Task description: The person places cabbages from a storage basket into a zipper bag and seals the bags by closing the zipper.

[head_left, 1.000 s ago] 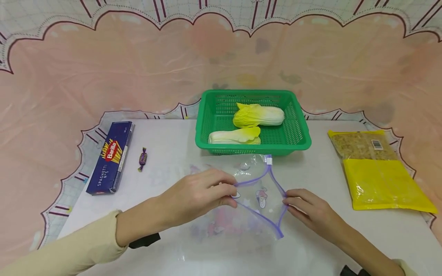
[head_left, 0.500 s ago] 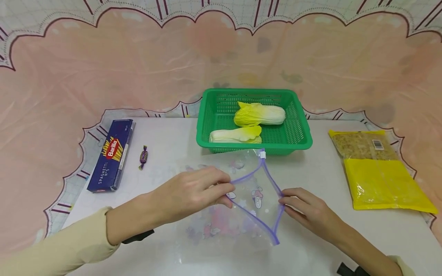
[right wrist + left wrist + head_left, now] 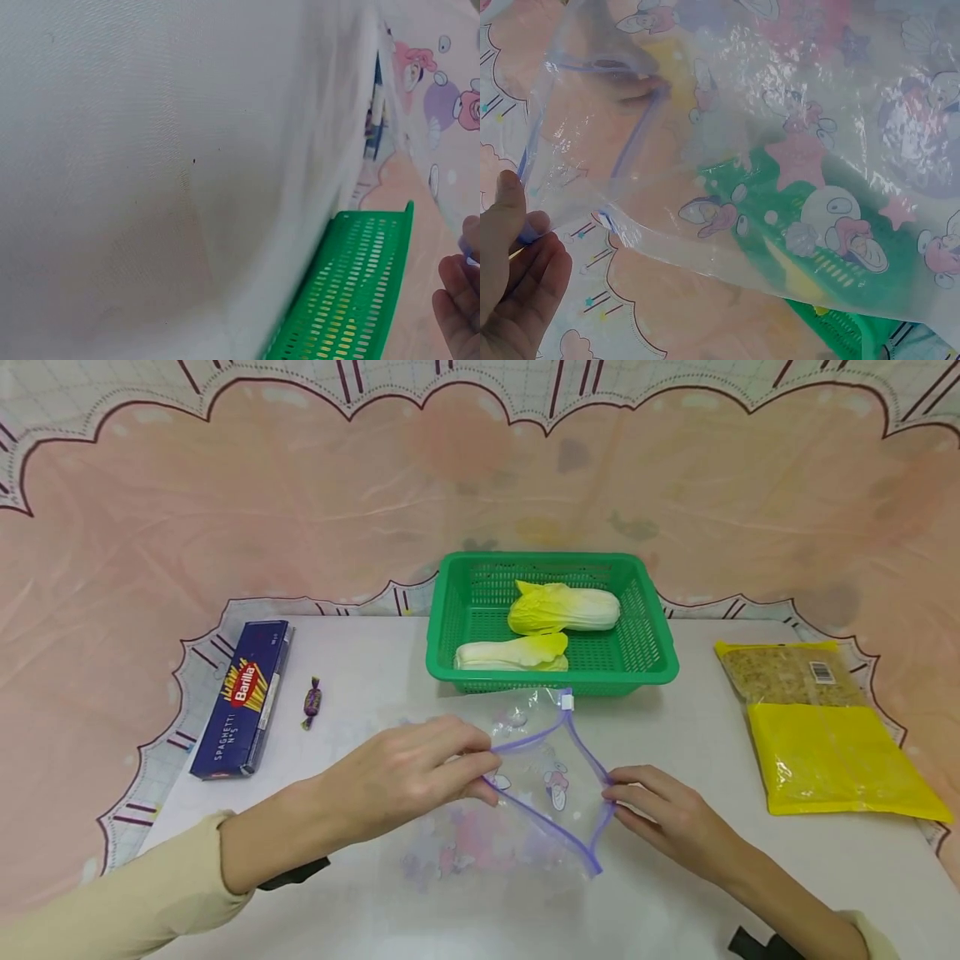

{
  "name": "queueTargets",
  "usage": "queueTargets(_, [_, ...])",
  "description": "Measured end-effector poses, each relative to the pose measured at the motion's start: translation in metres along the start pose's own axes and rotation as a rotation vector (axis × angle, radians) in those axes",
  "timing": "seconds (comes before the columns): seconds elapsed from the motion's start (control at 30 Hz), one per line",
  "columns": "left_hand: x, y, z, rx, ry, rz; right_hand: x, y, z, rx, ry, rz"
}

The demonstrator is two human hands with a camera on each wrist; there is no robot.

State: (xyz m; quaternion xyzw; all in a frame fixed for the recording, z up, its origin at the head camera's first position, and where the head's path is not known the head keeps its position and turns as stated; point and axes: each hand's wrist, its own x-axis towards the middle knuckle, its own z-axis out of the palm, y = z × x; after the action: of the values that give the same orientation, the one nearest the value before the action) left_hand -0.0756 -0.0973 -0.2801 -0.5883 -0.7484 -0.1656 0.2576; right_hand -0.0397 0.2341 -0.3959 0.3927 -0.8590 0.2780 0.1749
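A clear zip bag with printed cartoon figures and a purple zip edge hangs between both hands, its mouth spread apart. My left hand pinches the left side of the mouth; in the left wrist view those fingers grip the bag's edge. On the opposite side my right hand pinches the purple rim; in the right wrist view only some of its fingertips show. A white slider sits at the far end of the zip. No contents can be seen in the bag.
Behind the bag stands a green basket holding two pale cabbages. At left lie a blue spaghetti box and a small wrapped candy. A yellow-and-clear packet lies at right on the white table.
Both hands have shifted slightly left with the bag, the left hand a bit more than the right. The mouth stays spread. Basket, box, candy and packet stay in place.
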Motion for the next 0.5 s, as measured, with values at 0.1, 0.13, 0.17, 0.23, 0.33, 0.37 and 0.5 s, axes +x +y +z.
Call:
queueTargets(0.1, [-0.003,0.0,-0.001,0.006,0.007,0.002,0.004,0.0,-0.002,0.011,0.004,-0.02])
queueTargets(0.13, [-0.004,0.0,-0.002,0.009,0.009,0.001,0.007,0.001,-0.003,0.021,0.011,-0.032])
queueTargets(0.17, [-0.005,0.0,-0.002,0.007,0.009,0.0,0.01,0.002,-0.004,0.032,0.025,-0.051])
queueTargets(0.23, [-0.007,0.0,-0.002,0.009,0.01,-0.006,0.017,0.005,-0.008,0.048,0.06,-0.088])
queueTargets(0.33, [-0.011,0.001,-0.003,0.011,0.004,-0.017,0.028,0.014,-0.016,0.069,0.104,-0.116])
queueTargets(0.37, [-0.013,0.001,-0.002,0.01,0.001,-0.022,0.032,0.018,-0.019,0.073,0.105,-0.105])
queueTargets(0.5, [-0.019,0.001,-0.002,0.008,-0.001,-0.043,0.052,0.034,-0.031,0.086,0.072,-0.034])
